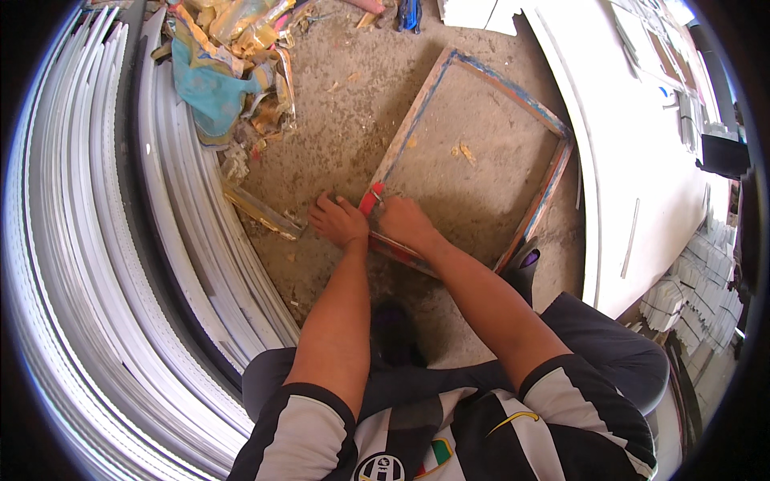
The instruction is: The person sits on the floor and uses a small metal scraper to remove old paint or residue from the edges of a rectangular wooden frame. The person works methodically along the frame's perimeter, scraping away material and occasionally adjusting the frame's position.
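Observation:
A rectangular wooden frame (411, 131) lies tilted on the floor in front of me, its bars worn and streaked with blue and red. A bright red patch (370, 200) marks its left bar near the close corner. My left hand (337, 220) rests just outside that bar, fingers bent and apart, thumb against or close to the frame. Inside the frame, my right hand (406, 224) is closed in a fist by the same bar. A small metallic piece (377, 195) shows at its fingertips against the red patch; its kind is too small to tell.
Long white panels or strips (88, 240) are stacked along the left. A pale wooden strip (261, 212) lies beside them. Crumpled teal cloth (210, 88) and scraps sit at the far left. A large white sheet (634, 160) fills the right. A blue object (409, 14) lies far ahead.

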The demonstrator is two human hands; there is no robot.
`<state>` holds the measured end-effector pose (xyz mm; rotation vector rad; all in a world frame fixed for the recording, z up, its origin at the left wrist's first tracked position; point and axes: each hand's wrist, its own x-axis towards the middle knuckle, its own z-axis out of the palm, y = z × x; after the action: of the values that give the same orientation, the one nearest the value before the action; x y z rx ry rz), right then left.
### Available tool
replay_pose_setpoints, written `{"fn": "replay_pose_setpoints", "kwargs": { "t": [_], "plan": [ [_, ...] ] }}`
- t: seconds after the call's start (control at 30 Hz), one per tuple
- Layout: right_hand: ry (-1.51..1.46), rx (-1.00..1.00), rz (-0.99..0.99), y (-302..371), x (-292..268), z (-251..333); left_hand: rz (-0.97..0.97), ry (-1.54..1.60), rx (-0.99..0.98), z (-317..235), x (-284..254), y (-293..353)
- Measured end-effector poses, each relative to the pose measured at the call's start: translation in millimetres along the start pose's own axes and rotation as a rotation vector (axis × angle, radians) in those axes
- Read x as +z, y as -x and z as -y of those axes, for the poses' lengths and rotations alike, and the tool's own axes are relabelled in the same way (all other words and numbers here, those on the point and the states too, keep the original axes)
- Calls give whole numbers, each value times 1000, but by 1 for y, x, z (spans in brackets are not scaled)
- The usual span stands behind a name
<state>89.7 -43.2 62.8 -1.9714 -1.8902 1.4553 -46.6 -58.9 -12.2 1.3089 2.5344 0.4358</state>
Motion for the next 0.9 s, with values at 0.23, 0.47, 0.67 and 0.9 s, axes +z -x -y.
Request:
{"fn": "replay_pose_setpoints", "kwargs": {
  "t": [0.23, 0.47, 0.67, 0.9],
  "plan": [
    [-118, 48, 2, -3, 6, 3, 19, -52, -31, -9, -6, 2],
    [-64, 49, -2, -1, 17, -18, -2, -61, 25, 1, 2, 2],
    [-109, -10, -23, -8, 22, -31, -35, -61, 52, -2, 2, 3],
    [-71, -2, 10, -12, 16, -29, 63, -43, -2, -13, -12, 1]
  ]
}}
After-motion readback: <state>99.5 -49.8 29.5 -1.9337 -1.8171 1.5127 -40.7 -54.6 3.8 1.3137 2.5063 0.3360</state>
